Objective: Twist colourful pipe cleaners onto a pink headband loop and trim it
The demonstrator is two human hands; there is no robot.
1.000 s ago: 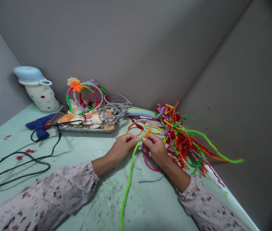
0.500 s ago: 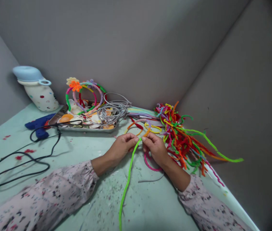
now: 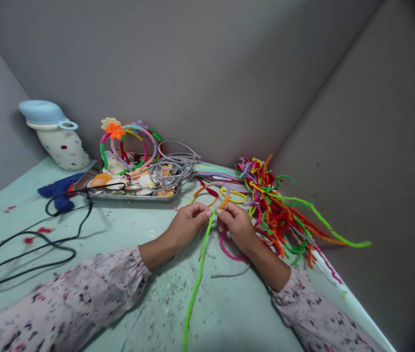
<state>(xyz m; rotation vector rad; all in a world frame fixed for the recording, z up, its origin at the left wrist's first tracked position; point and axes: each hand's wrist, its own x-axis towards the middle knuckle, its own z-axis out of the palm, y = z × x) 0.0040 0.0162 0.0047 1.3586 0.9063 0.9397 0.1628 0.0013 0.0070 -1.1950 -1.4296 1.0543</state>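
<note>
While the green pipe cleaner (image 3: 197, 283) stretches lengthwise toward my side, right of the tray (image 3: 134, 198) and nearer, its top end sits between both hands, neither clearly closer. Left hand (image 3: 188, 224), tray side: grip is a narrow pinch, apparently on that end. Right hand (image 3: 238, 227), farther from tray: grip pinched on orange part of a hoop (image 3: 224, 200), I'd say.

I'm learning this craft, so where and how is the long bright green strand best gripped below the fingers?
Probably a light pinch partway down the bright green strand, coming from the near side. It is thin and runs toward the wearer, uncovered there, while the left hand and right hand crowd its top.
</note>
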